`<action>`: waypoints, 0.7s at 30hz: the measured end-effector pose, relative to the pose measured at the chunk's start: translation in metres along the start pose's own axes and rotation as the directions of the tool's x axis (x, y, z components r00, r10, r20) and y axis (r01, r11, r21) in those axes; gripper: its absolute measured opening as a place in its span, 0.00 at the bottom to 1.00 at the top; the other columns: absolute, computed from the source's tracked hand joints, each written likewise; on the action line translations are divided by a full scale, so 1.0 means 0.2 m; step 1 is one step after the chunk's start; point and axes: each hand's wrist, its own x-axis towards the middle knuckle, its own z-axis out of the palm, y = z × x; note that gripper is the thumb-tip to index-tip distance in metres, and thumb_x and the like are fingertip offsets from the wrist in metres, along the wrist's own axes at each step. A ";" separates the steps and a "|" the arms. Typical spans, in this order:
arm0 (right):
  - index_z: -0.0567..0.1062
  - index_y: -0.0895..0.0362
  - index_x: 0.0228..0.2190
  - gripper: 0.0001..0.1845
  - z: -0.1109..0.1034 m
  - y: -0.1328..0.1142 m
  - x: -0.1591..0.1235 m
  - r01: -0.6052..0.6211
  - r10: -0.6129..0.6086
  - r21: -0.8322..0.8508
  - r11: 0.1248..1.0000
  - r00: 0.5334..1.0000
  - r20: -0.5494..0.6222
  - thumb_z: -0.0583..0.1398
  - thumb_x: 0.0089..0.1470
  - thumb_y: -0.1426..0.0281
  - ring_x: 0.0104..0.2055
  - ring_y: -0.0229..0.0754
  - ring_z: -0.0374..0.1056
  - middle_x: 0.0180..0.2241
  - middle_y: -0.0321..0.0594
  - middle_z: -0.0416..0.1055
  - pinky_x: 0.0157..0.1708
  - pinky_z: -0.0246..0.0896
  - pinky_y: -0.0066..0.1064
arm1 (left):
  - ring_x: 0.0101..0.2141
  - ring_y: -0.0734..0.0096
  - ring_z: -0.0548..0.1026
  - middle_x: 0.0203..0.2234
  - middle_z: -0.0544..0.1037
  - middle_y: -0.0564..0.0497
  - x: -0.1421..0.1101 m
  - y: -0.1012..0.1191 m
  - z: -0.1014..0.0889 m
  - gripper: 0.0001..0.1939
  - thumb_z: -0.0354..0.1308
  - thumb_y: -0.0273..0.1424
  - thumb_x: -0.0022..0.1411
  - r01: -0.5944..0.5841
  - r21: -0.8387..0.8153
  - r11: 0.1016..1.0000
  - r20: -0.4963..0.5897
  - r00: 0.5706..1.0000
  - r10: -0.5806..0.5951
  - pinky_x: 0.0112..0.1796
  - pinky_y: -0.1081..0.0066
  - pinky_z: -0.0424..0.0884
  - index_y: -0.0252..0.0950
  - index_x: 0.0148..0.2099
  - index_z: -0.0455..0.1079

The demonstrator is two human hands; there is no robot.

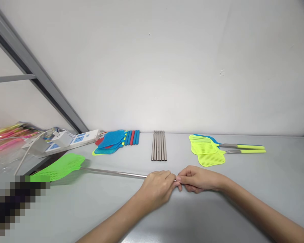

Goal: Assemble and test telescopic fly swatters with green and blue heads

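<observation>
A fly swatter with a bright green mesh head (63, 166) and a long, thin metal rod (114, 172) stretches leftward from my hands, low over the grey table. My left hand (159, 187) is wrapped round the rod near its right end. Touching it on the right, my right hand (196, 179) pinches the rod's end between thumb and fingers. The very tip of the rod is hidden by my fingers. No coloured grip shows on this rod.
Behind my hands lie several metal tubes (158, 145). Left of them are blue swatter heads (112, 138) and blue and red grips (133, 137). Swatters with yellow-green heads (210, 160) lie at the right. A power strip (83, 138) and plastic-bagged items (10, 141) are at the left.
</observation>
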 end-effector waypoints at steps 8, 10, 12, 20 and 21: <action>0.71 0.62 0.24 0.20 0.00 0.00 0.00 0.018 -0.018 0.015 1.000 1.000 -0.014 0.53 0.53 0.56 0.15 0.27 0.46 0.15 0.29 0.54 0.13 0.41 0.19 | 0.23 0.71 0.71 0.22 0.72 0.54 0.01 -0.02 0.00 0.17 0.44 0.39 0.64 -0.005 0.022 1.000 -0.018 1.000 0.005 0.22 0.73 0.56 0.35 0.28 0.64; 0.72 0.62 0.24 0.20 0.00 0.01 0.00 0.021 -0.021 0.020 1.000 1.000 -0.012 0.54 0.52 0.57 0.15 0.27 0.47 0.15 0.29 0.55 0.13 0.41 0.19 | 0.23 0.72 0.71 0.22 0.73 0.55 0.01 -0.02 0.00 0.17 0.45 0.39 0.64 0.001 0.017 1.000 -0.033 0.999 -0.001 0.22 0.72 0.55 0.36 0.28 0.64; 0.72 0.62 0.25 0.20 0.00 0.01 0.00 0.019 -0.018 0.031 0.999 1.000 -0.017 0.56 0.50 0.57 0.15 0.27 0.47 0.14 0.29 0.55 0.13 0.41 0.19 | 0.22 0.73 0.71 0.21 0.73 0.56 0.01 -0.02 0.00 0.16 0.45 0.39 0.64 -0.002 0.000 1.000 -0.043 0.999 0.002 0.22 0.73 0.55 0.36 0.27 0.65; 0.73 0.63 0.25 0.20 0.01 0.01 0.01 0.026 -0.025 0.015 1.000 0.999 -0.045 0.56 0.50 0.57 0.14 0.26 0.48 0.14 0.29 0.56 0.12 0.42 0.19 | 0.22 0.74 0.71 0.19 0.73 0.57 0.02 -0.01 -0.02 0.16 0.48 0.40 0.62 0.035 -0.045 0.998 -0.022 0.999 -0.036 0.22 0.73 0.53 0.37 0.26 0.66; 0.73 0.63 0.25 0.20 0.01 0.01 0.01 0.026 -0.025 0.010 1.000 0.998 -0.050 0.56 0.49 0.57 0.14 0.26 0.48 0.14 0.29 0.56 0.12 0.43 0.19 | 0.22 0.74 0.71 0.19 0.73 0.57 0.02 -0.01 -0.02 0.17 0.48 0.40 0.62 0.038 -0.041 0.998 -0.019 0.999 -0.039 0.22 0.73 0.52 0.37 0.26 0.66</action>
